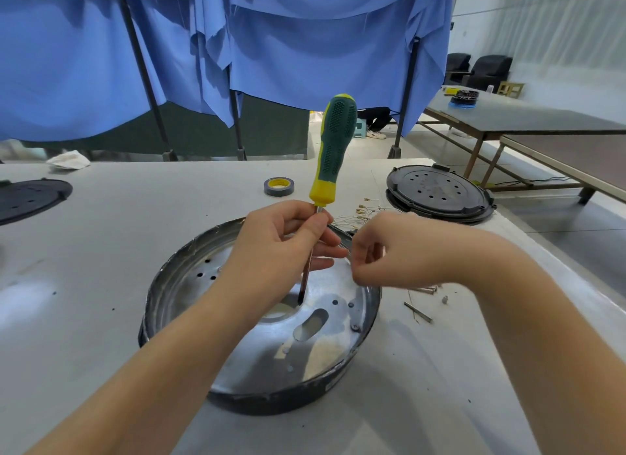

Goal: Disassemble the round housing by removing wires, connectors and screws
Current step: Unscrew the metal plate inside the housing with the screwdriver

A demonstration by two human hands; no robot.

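Round housing (264,336) sits open-side up on your white table (101,251). Your left hand (281,251) pinches the upright screwdriver (333,156) by its shaft; your right hand (393,251) is curled beside it, contents hidden.

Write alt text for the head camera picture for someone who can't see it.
A person's left hand pinches the shaft of an upright screwdriver, its tip down in a round metal housing on a grey table. The right hand, fingers curled, hovers beside it; tape roll behind.

Green-and-yellow screwdriver (333,153), silver housing (257,322), blue curtain (305,41).
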